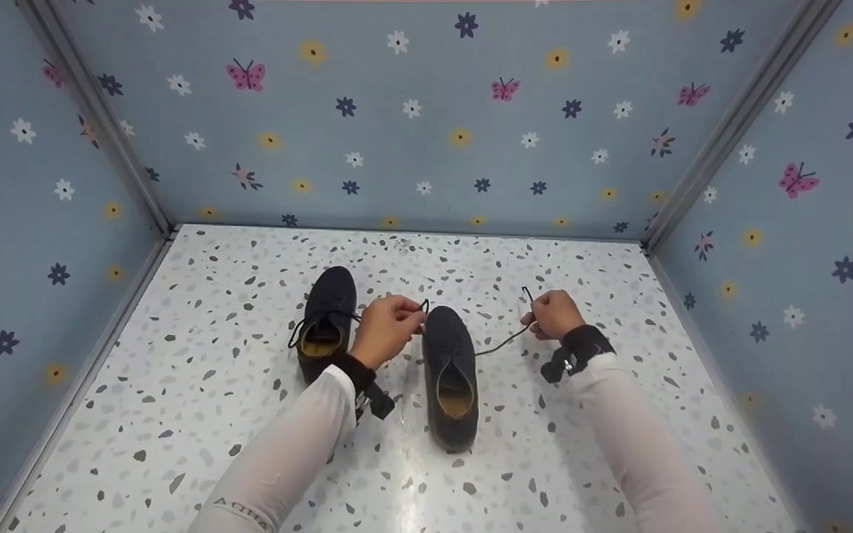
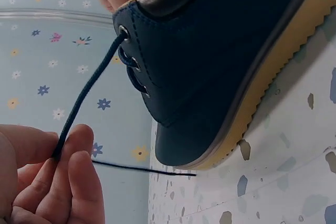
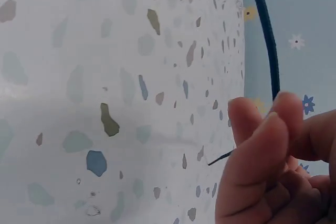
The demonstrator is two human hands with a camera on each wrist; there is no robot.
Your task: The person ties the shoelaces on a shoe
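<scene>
With the navy lace-up shoe point(image 1: 445, 337) standing toe forward on the worktop point(image 1: 530, 488) between the hands, just right of the left fingers, the left hand point(image 1: 388, 329) pinches the left lace point(image 2: 84, 95) and the right hand point(image 1: 558, 314) pinches the right lace point(image 1: 504, 343), a free tail beyond each grip. Draw both laces outward at an equal rate, as uneven tension at the top eyelet point(image 2: 123, 31) could turn the shoe. Keep the left fingers clear of the second shoe point(image 1: 334, 289) beside them, whose lace could snag.
</scene>
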